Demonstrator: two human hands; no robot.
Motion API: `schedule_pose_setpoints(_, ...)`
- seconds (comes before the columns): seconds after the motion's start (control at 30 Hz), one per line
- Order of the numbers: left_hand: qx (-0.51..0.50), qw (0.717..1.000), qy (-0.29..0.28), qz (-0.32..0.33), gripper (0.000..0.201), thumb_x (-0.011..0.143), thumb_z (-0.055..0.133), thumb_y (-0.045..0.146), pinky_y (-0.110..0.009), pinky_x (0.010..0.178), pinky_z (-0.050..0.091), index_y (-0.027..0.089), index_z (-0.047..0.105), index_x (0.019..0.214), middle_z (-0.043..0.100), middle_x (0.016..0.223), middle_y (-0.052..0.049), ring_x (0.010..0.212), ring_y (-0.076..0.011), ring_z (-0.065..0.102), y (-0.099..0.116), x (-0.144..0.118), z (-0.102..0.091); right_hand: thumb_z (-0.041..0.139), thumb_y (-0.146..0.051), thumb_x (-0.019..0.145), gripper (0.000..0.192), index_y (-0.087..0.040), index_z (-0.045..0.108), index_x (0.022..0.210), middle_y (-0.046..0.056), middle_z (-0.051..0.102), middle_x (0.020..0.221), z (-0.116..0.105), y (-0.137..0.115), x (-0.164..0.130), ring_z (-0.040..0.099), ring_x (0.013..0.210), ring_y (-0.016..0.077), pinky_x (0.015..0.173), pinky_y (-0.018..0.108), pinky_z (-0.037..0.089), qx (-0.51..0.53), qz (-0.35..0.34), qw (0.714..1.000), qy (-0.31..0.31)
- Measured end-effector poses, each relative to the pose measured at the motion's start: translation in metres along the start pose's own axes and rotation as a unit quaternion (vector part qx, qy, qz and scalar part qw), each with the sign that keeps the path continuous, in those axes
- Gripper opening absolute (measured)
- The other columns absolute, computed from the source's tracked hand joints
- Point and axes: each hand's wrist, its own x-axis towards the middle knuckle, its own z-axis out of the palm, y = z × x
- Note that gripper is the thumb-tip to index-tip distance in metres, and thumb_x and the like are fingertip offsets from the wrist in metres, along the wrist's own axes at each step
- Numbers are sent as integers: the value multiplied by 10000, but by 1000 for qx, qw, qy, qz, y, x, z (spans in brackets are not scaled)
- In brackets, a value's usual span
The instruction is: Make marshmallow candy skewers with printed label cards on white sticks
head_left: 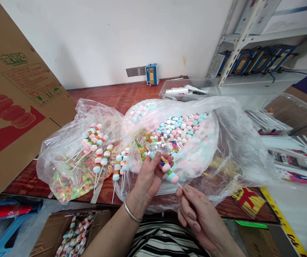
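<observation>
our left hand [149,175] gripping candy skewer [168,171] w/ wrapper, right hand [196,210] pinching its stick end, both just in front of open plastic bag [223,142] of loose candies, finished skewers [102,157] lying left on table [116,94]

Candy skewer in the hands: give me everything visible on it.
The candy skewer is a thin white stick threaded with soft-looking pastel pieces: pink, blue, white, one greenish. It lies tilted, candy end up-left, bare stick end down-right. The left hand grips the candy portion together with a clear printed wrapper, which seems to cover its upper end. The right hand pinches the stick's bare tip. It is held above the clear plastic bag of loose candies.
</observation>
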Motion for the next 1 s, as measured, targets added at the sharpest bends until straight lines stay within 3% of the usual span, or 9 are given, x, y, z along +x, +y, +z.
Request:
schedule_pose_setpoints(0.3, -93, 985, -134, -64, 188, 781, 675, 272, -393, 888, 502, 152, 659, 924, 627, 827, -26, 801, -167, 620, 12, -9, 1, 580, -346, 924, 225, -145, 679, 906, -130, 319, 425, 1, -1, -5, 158, 304, 19, 390, 176, 356, 118, 32, 986, -113)
schedule_pose_setpoints(0.4, -92, 986, -118, -80, 144, 815, 656, 276, -376, 914, 490, 140, 650, 864, 628, 796, -29, 776, -154, 618, 11, -8, 2, 568, -358, 938, 218, -157, 652, 932, -118, 381, 438, -2, 3, -4, 197, 324, 25, 402, 176, 339, 58, 17, 993, -105)
schedule_pose_setpoints(0.5, -53, 993, -84, -68, 161, 824, 675, 295, -350, 882, 500, 141, 647, 857, 634, 780, -28, 755, -148, 626, 10, -8, 4, 519, -410, 960, 274, -163, 625, 1010, -65, 526, 525, -9, 7, 1, 313, 332, 34, 381, 166, 275, -129, -30, 990, -53)
schedule_pose_setpoints(0.57, -21, 996, -68, -52, 189, 808, 700, 318, -320, 792, 518, 143, 647, 856, 642, 795, -32, 761, -160, 638, 8, -8, 6, 484, -407, 970, 290, -171, 626, 1062, -16, 608, 614, -15, 9, 5, 452, 373, 71, 380, 179, 311, -310, -129, 942, -5)
schedule_pose_setpoints(0.7, 4, 998, -55, -36, 247, 787, 725, 366, -277, 681, 508, 135, 643, 817, 644, 785, -36, 774, -177, 658, 1, -12, 9, 530, -282, 935, 230, -166, 669, 1077, 84, 736, 791, -21, 10, 15, 656, 583, 183, 545, 260, 488, -571, -431, 692, 96)
schedule_pose_setpoints(0.77, 2, 998, -53, -40, 277, 792, 718, 393, -301, 734, 517, 127, 644, 801, 650, 775, -45, 786, -182, 665, -1, -13, 8, 530, -263, 931, 224, -162, 672, 1071, 104, 753, 837, -19, 10, 16, 675, 615, 199, 570, 271, 499, -596, -478, 636, 106)
schedule_pose_setpoints(0.8, -3, 998, -50, -39, 288, 793, 715, 405, -318, 766, 521, 125, 651, 821, 662, 798, -54, 801, -187, 668, 0, -12, 7, 513, -278, 942, 229, -167, 668, 1069, 95, 747, 816, -16, 9, 16, 669, 604, 192, 554, 263, 491, -589, -462, 656, 97)
schedule_pose_setpoints(0.93, -48, 998, -44, 7, 325, 774, 747, 340, -330, 812, 531, 150, 665, 1024, 694, 985, -72, 879, -187, 668, 11, -5, 0, 436, -470, 974, 357, -182, 636, 1044, -34, 557, 524, -5, 7, 8, 450, 363, 105, 369, 208, 325, -404, -203, 891, 30)
schedule_pose_setpoints(1.0, -74, 996, -52, 27, 306, 775, 750, 272, -291, 768, 537, 164, 660, 1047, 687, 922, -39, 820, -150, 659, 19, -2, 0, 463, -548, 946, 415, -168, 620, 997, -94, 426, 437, -1, 6, 5, 294, 307, 66, 352, 192, 260, -264, -80, 961, 0)
